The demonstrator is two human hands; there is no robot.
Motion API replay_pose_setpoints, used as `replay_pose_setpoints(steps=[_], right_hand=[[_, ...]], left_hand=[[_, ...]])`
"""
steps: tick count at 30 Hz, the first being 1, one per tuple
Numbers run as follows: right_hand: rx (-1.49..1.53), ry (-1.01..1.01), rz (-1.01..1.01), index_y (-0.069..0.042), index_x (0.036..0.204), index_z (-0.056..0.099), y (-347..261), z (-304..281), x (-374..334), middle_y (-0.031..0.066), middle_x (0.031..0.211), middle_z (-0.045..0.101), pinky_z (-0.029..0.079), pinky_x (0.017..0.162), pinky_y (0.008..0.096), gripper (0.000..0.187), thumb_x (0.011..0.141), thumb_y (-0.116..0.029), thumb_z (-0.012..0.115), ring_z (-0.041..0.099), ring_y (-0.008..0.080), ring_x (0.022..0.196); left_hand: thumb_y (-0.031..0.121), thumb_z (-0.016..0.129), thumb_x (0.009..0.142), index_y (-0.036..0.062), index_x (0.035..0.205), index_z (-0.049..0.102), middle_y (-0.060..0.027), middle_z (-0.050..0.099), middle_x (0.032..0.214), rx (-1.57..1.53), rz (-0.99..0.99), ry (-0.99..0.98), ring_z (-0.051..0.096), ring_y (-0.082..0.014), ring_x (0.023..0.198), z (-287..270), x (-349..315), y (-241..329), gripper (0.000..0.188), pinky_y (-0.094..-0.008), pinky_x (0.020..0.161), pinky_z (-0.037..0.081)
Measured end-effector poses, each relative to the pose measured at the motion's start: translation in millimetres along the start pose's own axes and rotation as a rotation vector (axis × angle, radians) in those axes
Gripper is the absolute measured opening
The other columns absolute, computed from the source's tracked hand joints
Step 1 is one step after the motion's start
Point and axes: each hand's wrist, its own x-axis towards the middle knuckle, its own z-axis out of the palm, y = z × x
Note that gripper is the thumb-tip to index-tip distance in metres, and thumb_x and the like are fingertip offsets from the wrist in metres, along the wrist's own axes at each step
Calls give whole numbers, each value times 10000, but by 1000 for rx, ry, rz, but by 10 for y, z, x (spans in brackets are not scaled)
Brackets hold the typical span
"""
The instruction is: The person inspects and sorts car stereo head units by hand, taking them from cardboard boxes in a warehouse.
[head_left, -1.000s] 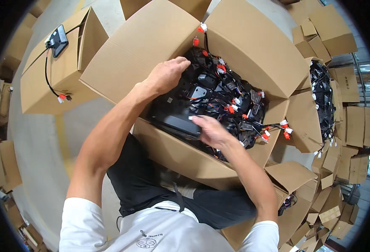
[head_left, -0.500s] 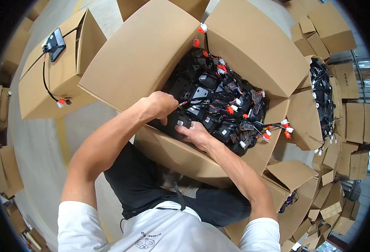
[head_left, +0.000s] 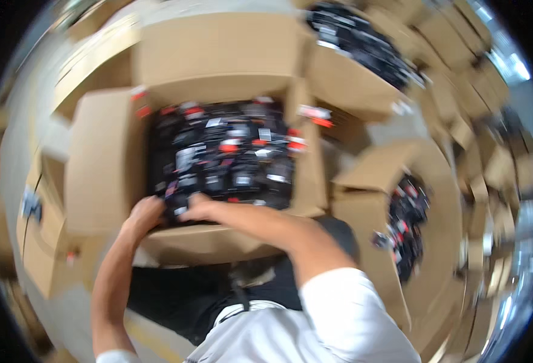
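Note:
In front of me stands a large open cardboard box (head_left: 215,36), filled with black plastic devices (head_left: 242,160) with cables and red and white connectors. My left hand (head_left: 147,213) reaches down into its near left corner. Just to the right, my right hand (head_left: 199,207) touches or hovers at the devices by the near wall. Motion blur smears the picture, so the fingers of both hands and anything between them cannot be made out.
A smaller open box (head_left: 363,209) at the right has more black devices (head_left: 407,212) beside its flap. Another heap of black devices (head_left: 357,45) lies at the far right. On a closed box (head_left: 45,242) at the left rests a single device (head_left: 32,204). Stacked cartons line the right side.
My view has swung to the right, so the box now sits further left and squarer. Both hands remain at its near left corner, among the devices.

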Motion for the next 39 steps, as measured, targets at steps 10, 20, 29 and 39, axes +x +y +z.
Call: replay_pose_setpoints(steps=[10, 20, 29, 39], right_hand=[[-666, 255, -613, 2, 843, 739, 53, -996, -1702, 207, 887, 717, 557, 734, 477, 302, 725, -275, 709, 698, 362, 856], [274, 1693, 22, 21, 1039, 692, 2694, -2408, -5233, 125, 986, 728, 538, 816, 334, 334, 918, -281, 615, 685, 202, 888], [340, 1616, 892, 92, 1214, 503, 5111, -1789, -4937, 300, 1179, 627, 502, 964, 431, 827, 714, -508, 775, 622, 424, 1107], [1124, 1765, 97, -22, 719, 547, 4983, -2002, -5447, 76, 568, 536, 393, 369, 327, 178, 863, -118, 586, 479, 186, 403]], left_hand=[[331, 784, 681, -28, 637, 686, -222, 634, 649, -213, -81, 149, 641, -384, 596, -183, 70, 215, 375, -454, 592, 521], [380, 638, 890, -62, 691, 656, -300, 576, 667, -281, -222, 363, 611, -463, 652, -650, -306, 1231, 484, -504, 622, 468], [328, 504, 998, -72, 690, 648, -300, 612, 717, -369, -112, 407, 638, -451, 714, -617, -9, 1620, 525, -523, 683, 486], [365, 508, 1000, -60, 698, 664, -290, 634, 741, -400, -160, 463, 634, -456, 726, -521, -13, 1702, 545, -524, 715, 494]])
